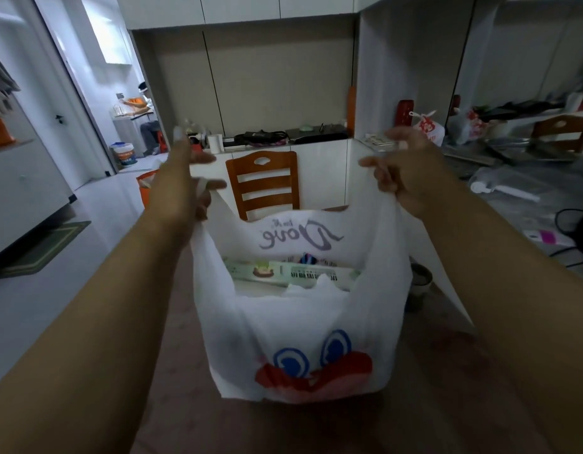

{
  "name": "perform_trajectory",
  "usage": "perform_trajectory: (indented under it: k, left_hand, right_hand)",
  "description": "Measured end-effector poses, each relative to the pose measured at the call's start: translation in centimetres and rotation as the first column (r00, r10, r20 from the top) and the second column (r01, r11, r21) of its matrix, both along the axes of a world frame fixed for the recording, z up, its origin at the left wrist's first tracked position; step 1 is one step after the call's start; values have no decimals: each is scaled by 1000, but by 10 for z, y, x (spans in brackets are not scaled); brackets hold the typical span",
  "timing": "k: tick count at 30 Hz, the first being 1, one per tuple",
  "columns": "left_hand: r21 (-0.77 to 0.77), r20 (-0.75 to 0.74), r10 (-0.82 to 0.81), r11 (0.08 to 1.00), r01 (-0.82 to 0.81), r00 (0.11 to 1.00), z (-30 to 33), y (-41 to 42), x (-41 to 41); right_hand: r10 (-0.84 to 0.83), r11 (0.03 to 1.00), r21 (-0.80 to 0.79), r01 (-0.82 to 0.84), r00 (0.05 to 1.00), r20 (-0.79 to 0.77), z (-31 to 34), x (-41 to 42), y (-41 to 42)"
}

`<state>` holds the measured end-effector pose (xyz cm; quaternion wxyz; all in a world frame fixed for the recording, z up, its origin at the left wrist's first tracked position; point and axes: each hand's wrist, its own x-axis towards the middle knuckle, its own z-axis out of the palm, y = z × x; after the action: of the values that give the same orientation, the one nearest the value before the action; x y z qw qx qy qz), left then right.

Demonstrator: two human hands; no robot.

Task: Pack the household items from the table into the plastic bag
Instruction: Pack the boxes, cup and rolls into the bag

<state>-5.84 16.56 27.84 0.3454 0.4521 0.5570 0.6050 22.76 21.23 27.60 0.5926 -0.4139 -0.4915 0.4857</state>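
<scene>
Tabletop [316,427]: we see a brownish surface | plastic bag [300,339] appears to rest its base on it, though we cannot confirm contact | bare elsewhere around the bag in view

Wooden slat-back chair [263,183] beyond and between the hands. Beige wall panels [277,80] behind it; white cabinets [241,8] above. Bright doorway [119,93] far left.

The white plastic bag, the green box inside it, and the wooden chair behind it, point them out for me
white plastic bag [296,326]: head view, on its near front wall above the printed eyes.
green box [250,271]: head view, on its printed long side.
wooden chair [263,172]: head view, on the backrest's top slat.
</scene>
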Motion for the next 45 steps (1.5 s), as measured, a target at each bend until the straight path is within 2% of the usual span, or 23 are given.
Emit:
perform_trajectory:
  k: [3,5,7,10,12,15,18,19,21,23,25,27,29,32,36,37,39,42,43,45]
  left_hand:
    - [82,0,-11,997,11,1000,29,14,-3]
    - [76,-12,-33,997,34,999,30,20,-3]
    - [4,-64,-59,998,60,996,13,25,-1]
    - [-152,-147,-117,984,94,982,-32,32,8]
    - [-218,-145,-114,973,81,983,-48,38,12]
    - [-229,-152,-59,973,23,987,-49,54,7]
    - [-262,-137,-31,965,-6,990,-51,73,3]
    - [-271,-136,-31,963,-7,990,-54,77,3]
    - [-272,-123,-31,962,-3,992,-58,83,5]
    - [-259,-93,-19,966,-5,995,-62,87,7]
    - [-251,-70,-11,968,-7,998,-65,90,9]
    - [-262,-36,2,965,-11,999,-66,93,11]
    - [-277,-24,12,961,-18,1000,-66,97,11]
    - [-274,-37,24,961,-33,999,-68,93,13]
    - [-192,-81,44,980,-59,996,-71,78,15]
    - [-198,-80,50,978,-65,996,-70,76,15]
    - [-219,-80,63,972,-80,995,-66,75,15]
    - [-215,-107,88,970,-110,990,-63,73,12]
    - [-214,-116,93,970,-117,989,-63,72,11]
    - [-226,-109,106,966,-129,988,-61,72,10]
  right_hand:
    - [41,990,138,-33,997,-58,21,-8,10]
    - [80,983,168,-69,995,-56,22,-6,17]
    - [107,987,115,-109,994,17,8,-7,24]
    - [141,990,-52,-133,970,196,-33,-13,30]
    - [128,991,-79,-111,956,264,-52,-10,35]
    - [63,998,-49,-51,952,301,-59,2,50]
    - [-108,987,-71,143,927,359,-73,24,77]
    - [-177,968,-89,234,892,415,-84,33,87]
    - [-210,930,-109,352,749,629,-118,53,103]
    - [-80,919,-161,360,571,817,-164,71,108]
    - [77,897,-252,362,433,898,-207,80,109]
    - [155,859,-318,400,389,908,-235,85,109]
    - [138,827,-335,450,416,899,-251,91,113]
    - [21,824,-250,509,413,910,-263,93,116]
    - [-119,884,-13,467,252,960,-229,69,101]
    - [-196,890,66,451,249,948,-210,63,98]
    - [-380,869,226,441,300,875,-161,51,90]
    - [-611,781,461,421,366,702,-82,28,74]
    - [-660,750,522,406,402,635,-57,18,67]
    - [-674,724,597,345,536,507,-15,-1,50]
